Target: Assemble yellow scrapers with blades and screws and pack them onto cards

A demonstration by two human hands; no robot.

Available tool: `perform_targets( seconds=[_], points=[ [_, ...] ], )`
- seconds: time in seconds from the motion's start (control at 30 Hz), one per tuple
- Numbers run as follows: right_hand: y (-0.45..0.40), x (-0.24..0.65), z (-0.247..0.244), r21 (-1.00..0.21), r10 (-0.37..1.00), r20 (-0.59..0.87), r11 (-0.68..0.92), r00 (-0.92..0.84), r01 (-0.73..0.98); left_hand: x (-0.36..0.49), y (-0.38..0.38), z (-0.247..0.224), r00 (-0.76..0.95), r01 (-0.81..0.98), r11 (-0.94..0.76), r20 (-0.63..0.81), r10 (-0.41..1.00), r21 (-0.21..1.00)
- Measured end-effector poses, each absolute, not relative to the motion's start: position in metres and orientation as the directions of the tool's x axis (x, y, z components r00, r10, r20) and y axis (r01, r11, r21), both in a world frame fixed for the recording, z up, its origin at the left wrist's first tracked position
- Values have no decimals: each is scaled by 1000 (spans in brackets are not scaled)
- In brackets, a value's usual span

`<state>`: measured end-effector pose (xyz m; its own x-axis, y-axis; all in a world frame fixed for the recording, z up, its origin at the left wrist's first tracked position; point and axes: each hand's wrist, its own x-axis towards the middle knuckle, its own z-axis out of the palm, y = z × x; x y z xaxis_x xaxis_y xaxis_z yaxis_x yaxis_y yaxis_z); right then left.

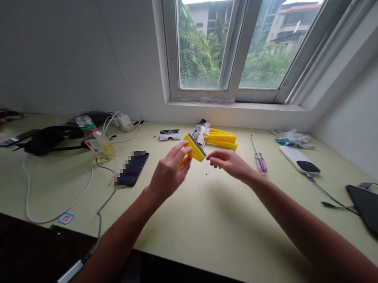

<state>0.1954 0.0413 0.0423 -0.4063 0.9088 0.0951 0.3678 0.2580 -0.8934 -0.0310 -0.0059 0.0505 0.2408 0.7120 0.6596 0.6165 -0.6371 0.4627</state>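
A yellow scraper head (195,148) with a dark grey edge is held up over the table by my left hand (171,171), its fingers wrapped round the yellow part. Just right of the dark edge is my right hand (225,162), with its fingers curled and pressed together; whether anything small is between them is too small to tell. On the tabletop below and between the hands lies a tiny screw-like piece (206,173). Yellow handles (221,139) with a printed card lie behind the hands. A screwdriver (259,157) with a clear and purple handle rests to the right.
A dark phone (135,168), a bottle (98,142) and looping cables are on the left. A small card package (170,135) sits near the wall. At right are a white power bank (299,160), gloves (296,138) and a black device (376,214).
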Motion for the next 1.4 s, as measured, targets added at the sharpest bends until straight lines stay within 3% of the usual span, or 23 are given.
perform_targets(
  seconds=[0.07, 0.17, 0.3, 0.43, 0.6, 0.87, 1.07, 1.2, 1.4],
  points=[
    [44, 176, 32, -686, 855, 119, 438, -505, 580, -43, 7, 57, 119, 657, -582, 696, 708, 479],
    [45, 142, 19, -451, 773, 113, 600, -625, 661, -53, 20, 56, 68, 676, -551, 704, 707, 489],
    [47, 117, 9, -329, 746, 121, 653, -655, 682, -53, 27, 46, 48, 624, -564, 694, 718, 541],
    [54, 114, 5, -255, 728, 96, 677, -679, 690, -50, 28, 42, -26, 507, -517, 611, 791, 690],
    [60, 114, 4, -238, 725, 77, 680, -684, 694, -48, 28, 40, -82, 243, -417, 446, 891, 876],
    [66, 121, 10, -353, 723, 74, 663, -687, 660, -46, 34, 31, 16, 10, -247, 246, 969, 969],
    [59, 158, 35, -490, 801, 210, 582, -560, 649, -39, 27, 37, 114, -214, -252, 280, 953, 944],
    [48, 179, 52, -623, 796, 422, 602, -434, 499, -29, 19, 38, 185, -298, -195, 257, 949, 934],
    [33, 179, 64, -516, 707, 576, 704, -411, 488, -17, 9, 37, 234, -264, -171, 235, 943, 949]
  ],
)
